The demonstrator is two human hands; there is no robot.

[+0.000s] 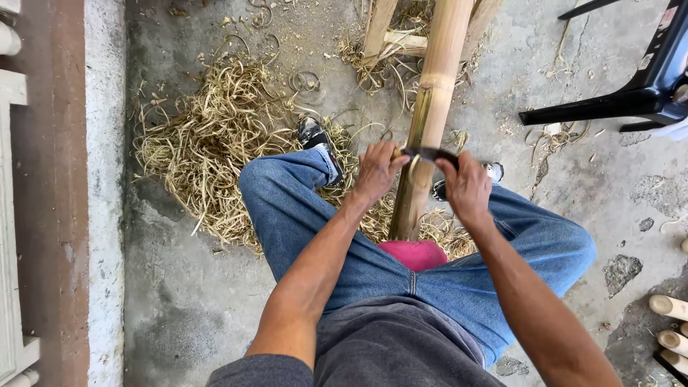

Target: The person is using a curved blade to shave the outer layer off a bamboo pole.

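Left hand and right hand each clamped on one end of a dark two-handled drawknife blade, lying crosswise on a long tan bamboo pole, pole rising from between the knees, away toward a pile of pale curled shavings on the concrete floor

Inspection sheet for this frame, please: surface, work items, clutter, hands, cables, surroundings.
Surface: rough concrete floor, cracked and patched.
Work items: bamboo pole slanting between the knees, lower end by a pink seat; dark blade laid across it.
Clutter: heap of bamboo shavings; cut bamboo pieces at right edge.
Hands: left hand and right hand each grip one end of the blade.
Cables: nothing seen.
Surroundings: dark plastic chair upper right; wall edge at left.
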